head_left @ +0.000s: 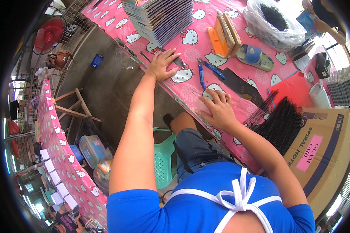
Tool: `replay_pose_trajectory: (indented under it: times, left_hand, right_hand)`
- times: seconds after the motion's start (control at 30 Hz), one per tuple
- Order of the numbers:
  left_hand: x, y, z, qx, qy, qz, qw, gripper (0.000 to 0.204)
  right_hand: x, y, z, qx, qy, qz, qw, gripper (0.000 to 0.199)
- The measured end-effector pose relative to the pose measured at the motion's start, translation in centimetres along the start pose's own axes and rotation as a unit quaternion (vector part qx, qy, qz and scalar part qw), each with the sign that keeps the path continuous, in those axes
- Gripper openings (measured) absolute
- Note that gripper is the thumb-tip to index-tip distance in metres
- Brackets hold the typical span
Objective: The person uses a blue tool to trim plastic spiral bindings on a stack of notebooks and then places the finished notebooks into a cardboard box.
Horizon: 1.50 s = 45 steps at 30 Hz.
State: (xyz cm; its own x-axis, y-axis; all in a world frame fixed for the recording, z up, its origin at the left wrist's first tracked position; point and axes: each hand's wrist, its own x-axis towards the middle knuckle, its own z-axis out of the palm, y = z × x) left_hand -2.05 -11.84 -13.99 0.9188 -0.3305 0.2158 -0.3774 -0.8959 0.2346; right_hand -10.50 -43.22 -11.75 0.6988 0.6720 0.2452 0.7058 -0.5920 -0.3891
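Head view is showing the left hand (162, 64) lying flat with fingers spread on the pink patterned tabletop (190, 83), close to its near edge, fingertips touching a small dark tool (178, 61) beside the stack of spiral notebooks (161, 17). One pair of blue-handled pliers (206, 72) is lying between the two hands. The right hand (219, 108) is pressing down with fingers loosely spread just inside the same edge, holding nothing, next to a bundle of black wire combs (278, 122) that is leaning on one cardboard box (322, 151). Bare room is staying open between the hands. Farther back, two orange blocks (223, 35) and one clear bag (274, 21) are crowding the tabletop. One green stool (163, 157) is standing below.
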Motion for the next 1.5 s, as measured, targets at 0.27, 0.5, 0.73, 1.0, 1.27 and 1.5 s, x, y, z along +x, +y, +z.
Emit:
replay_pose_trajectory:
  times: [0.27,0.5,0.73,1.0,1.27,1.5]
  left_hand:
    - [-0.2,0.1,0.0,-0.008,-0.003,-0.009,1.0,0.063]
    - [-0.1,0.0,0.1,-0.029,-0.003,-0.001,1.0,0.063]
    - [0.1,0.2,0.0,-0.061,0.027,-0.026,0.997,0.064]
    - [-0.5,0.7,-1.1,-0.037,0.039,-0.042,0.998,0.066]
    - [-0.3,1.3,-0.7,-0.02,0.048,-0.061,0.997,0.065]
    - [-0.5,0.8,-0.5,-0.028,0.041,-0.071,0.996,0.066]
  right_hand:
    - [0.0,-0.2,0.1,0.006,0.001,0.009,1.0,0.047]
    - [-0.2,-0.3,-0.1,0.01,0.014,0.009,1.0,0.046]
    - [-0.3,-0.2,-0.6,-0.008,-0.035,0.017,0.999,0.053]
    - [-0.3,-1.2,-1.0,-0.019,-0.014,0.003,1.0,0.05]
    - [-0.6,-0.9,-0.9,-0.009,-0.01,0.01,1.0,0.05]
    - [-0.5,-0.8,-0.7,0.002,0.0,0.003,1.0,0.051]
